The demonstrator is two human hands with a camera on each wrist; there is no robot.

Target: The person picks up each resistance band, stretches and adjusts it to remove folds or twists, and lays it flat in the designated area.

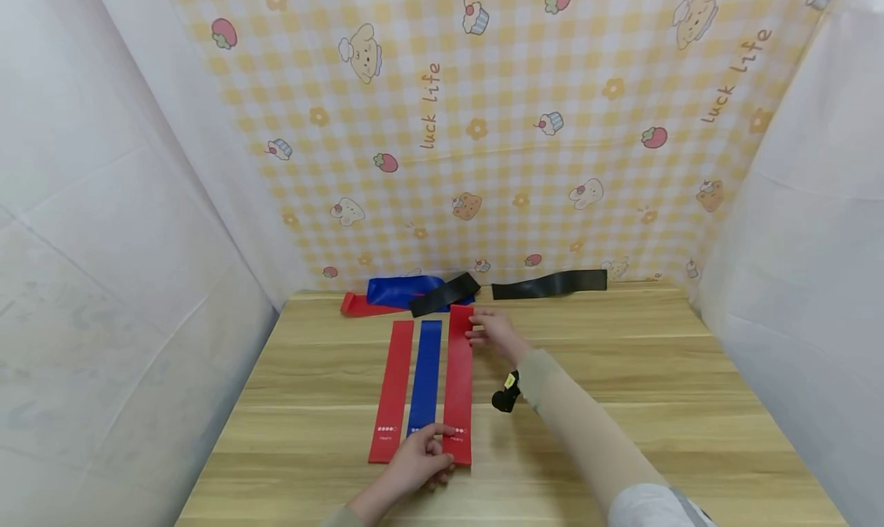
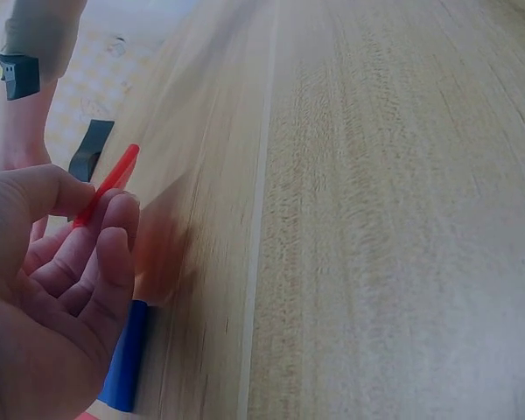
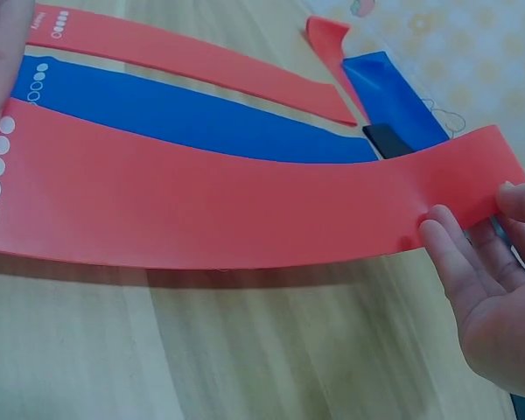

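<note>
A red resistance band (image 1: pixel 459 381) is stretched lengthwise between both hands, lifted off the table in the right wrist view. My left hand (image 1: pixel 417 459) pinches its near end between thumb and fingers, beside the printed dots. At the far end my right hand (image 1: pixel 499 334) holds the band's edge, thumb on one side and fingers on the other. Left of it lie a flat blue resistance band (image 1: pixel 426 373) and another flat red resistance band (image 1: pixel 392 389), roughly parallel. The left hand partly covers the near end of the blue one.
At the back of the wooden table (image 1: pixel 621 389) lie a crumpled blue band (image 1: pixel 400 290), a red band (image 1: pixel 359 305) beneath it, a black band (image 1: pixel 445 295) across them, and another black band (image 1: pixel 552 284). A patterned cloth (image 1: pixel 483 128) hangs behind. A black device (image 1: pixel 506 395) sits at the right wrist.
</note>
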